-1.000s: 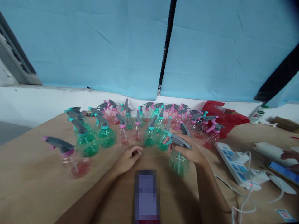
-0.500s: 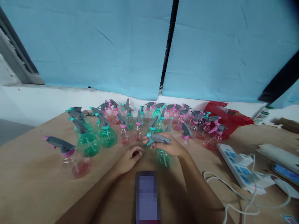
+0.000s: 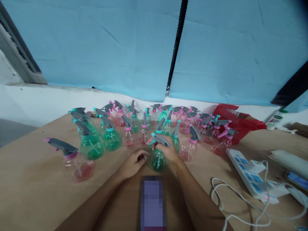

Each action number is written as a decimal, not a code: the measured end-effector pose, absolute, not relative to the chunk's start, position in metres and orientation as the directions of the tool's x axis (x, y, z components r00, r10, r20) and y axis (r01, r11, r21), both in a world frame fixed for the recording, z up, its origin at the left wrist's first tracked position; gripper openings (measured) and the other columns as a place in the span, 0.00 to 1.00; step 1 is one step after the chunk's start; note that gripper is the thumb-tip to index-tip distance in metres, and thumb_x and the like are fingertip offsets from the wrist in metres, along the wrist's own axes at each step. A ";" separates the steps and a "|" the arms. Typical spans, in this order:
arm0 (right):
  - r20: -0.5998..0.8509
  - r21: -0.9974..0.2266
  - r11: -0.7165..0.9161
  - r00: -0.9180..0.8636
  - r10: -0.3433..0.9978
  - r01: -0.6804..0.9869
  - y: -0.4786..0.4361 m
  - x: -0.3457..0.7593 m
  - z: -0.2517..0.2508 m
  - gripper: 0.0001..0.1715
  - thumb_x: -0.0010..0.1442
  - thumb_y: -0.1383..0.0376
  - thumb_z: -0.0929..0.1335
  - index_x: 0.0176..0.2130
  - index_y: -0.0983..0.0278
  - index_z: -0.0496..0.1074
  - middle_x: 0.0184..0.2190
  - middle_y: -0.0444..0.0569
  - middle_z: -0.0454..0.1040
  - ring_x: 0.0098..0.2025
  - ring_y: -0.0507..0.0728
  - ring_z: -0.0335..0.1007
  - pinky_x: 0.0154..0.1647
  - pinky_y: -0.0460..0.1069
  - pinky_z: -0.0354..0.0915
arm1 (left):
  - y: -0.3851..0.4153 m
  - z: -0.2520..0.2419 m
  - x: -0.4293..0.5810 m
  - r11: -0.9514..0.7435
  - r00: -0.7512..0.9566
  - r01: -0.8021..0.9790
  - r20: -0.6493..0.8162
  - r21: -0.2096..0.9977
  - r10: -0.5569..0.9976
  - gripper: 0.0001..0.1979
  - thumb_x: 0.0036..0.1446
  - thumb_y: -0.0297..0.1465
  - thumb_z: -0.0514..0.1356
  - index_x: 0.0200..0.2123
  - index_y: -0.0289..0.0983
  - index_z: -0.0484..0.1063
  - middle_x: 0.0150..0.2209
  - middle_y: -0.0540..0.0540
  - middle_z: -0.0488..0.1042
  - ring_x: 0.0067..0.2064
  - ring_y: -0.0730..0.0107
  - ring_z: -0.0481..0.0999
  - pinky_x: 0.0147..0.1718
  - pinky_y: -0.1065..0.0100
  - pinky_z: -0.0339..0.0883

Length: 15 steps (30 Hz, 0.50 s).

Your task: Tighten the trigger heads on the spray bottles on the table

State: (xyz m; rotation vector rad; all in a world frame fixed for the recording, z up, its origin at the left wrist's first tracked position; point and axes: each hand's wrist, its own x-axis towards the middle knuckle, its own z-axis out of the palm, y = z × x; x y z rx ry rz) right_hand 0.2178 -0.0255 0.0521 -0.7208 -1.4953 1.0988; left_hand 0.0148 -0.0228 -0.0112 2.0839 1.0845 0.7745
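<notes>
A green spray bottle (image 3: 157, 163) with a teal collar and grey trigger head stands upright on the table in front of me. My right hand (image 3: 169, 150) is closed around its neck, just under the sprayer head. To its left my left hand (image 3: 135, 162) rests on the tabletop, fingers loosely curled in, and I see nothing in them. Just behind the right hand is another green spray bottle (image 3: 176, 141). A clear pink spray bottle (image 3: 189, 150) stands to the right of that hand, and a larger green one (image 3: 112, 139) is beyond the left hand.
Several more pink and green spray bottles fill the back of the table (image 3: 29, 166). One pink spray bottle (image 3: 83, 170) stands at the left. A red plastic bag (image 3: 240, 125), a power strip (image 3: 249, 176) with white cables, and a phone (image 3: 298, 179) lie to the right.
My right hand has moved left and nearer with the green spray bottle, bringing it closer to my left hand. My left hand has stayed in place.
</notes>
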 end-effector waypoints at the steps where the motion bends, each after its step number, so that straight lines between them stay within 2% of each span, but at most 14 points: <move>1: 0.399 -0.916 0.379 -0.219 0.890 -0.129 -0.024 0.217 0.052 0.13 0.43 0.69 0.65 0.31 0.60 0.76 0.30 0.45 0.78 0.28 0.55 0.70 0.32 0.50 0.67 | -0.023 -0.012 0.015 -0.442 0.482 0.464 0.200 0.768 0.853 0.13 0.66 0.37 0.55 0.47 0.41 0.75 0.44 0.46 0.80 0.45 0.62 0.78 0.48 0.62 0.70; 4: 0.389 -0.920 0.364 -0.224 0.894 -0.146 -0.022 0.216 0.051 0.10 0.43 0.69 0.65 0.28 0.60 0.74 0.24 0.43 0.74 0.28 0.55 0.69 0.31 0.49 0.66 | -0.023 -0.012 0.015 -0.441 0.481 0.460 0.201 0.771 0.853 0.13 0.66 0.37 0.55 0.47 0.41 0.75 0.44 0.46 0.80 0.45 0.62 0.77 0.48 0.63 0.70; 10: 0.444 -0.893 0.445 -0.259 0.857 -0.059 -0.022 0.220 0.050 0.16 0.45 0.69 0.64 0.33 0.60 0.77 0.31 0.44 0.77 0.29 0.54 0.69 0.35 0.49 0.65 | -0.025 -0.010 0.016 -0.425 0.473 0.476 0.183 0.770 0.862 0.13 0.66 0.38 0.55 0.47 0.41 0.75 0.44 0.46 0.80 0.45 0.62 0.78 0.47 0.62 0.70; 15: 0.406 -0.914 0.391 -0.265 0.874 -0.112 -0.023 0.216 0.052 0.11 0.44 0.69 0.64 0.29 0.60 0.75 0.28 0.44 0.76 0.30 0.55 0.69 0.33 0.49 0.66 | -0.025 -0.010 0.016 -0.446 0.483 0.466 0.203 0.764 0.852 0.13 0.66 0.38 0.56 0.47 0.41 0.76 0.44 0.46 0.80 0.45 0.61 0.77 0.48 0.61 0.70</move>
